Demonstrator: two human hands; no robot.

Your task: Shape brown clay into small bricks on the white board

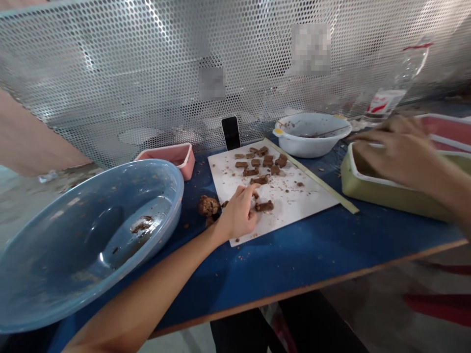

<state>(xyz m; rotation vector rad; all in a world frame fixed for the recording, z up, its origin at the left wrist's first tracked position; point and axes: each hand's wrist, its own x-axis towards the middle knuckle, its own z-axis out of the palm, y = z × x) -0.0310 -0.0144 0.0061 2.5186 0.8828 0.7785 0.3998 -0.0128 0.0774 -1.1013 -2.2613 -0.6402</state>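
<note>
My left hand [240,214] rests on the left front of a white board [294,208], index finger stretched out and thumb apart from it. Its fingertip lies close to a small brown clay-like bar [260,180]; I cannot tell whether they touch. Another brown bar [264,206] lies just right of the thumb. Farther back on the board sit several small brown blocks [268,161] among crumbs. A rough brown lump [208,206] lies left of my hand. My right hand [401,149], smeared by motion, is over the green container [390,193]; its fingertips and anything in them are unclear.
A large blue basin [154,171] takes up the left side. Behind it are a pink tray [188,162] and a phone [231,133]. A pale strip [312,176] borders the board. A white basin [309,144] and a plastic bottle [386,100] stand at the back right.
</note>
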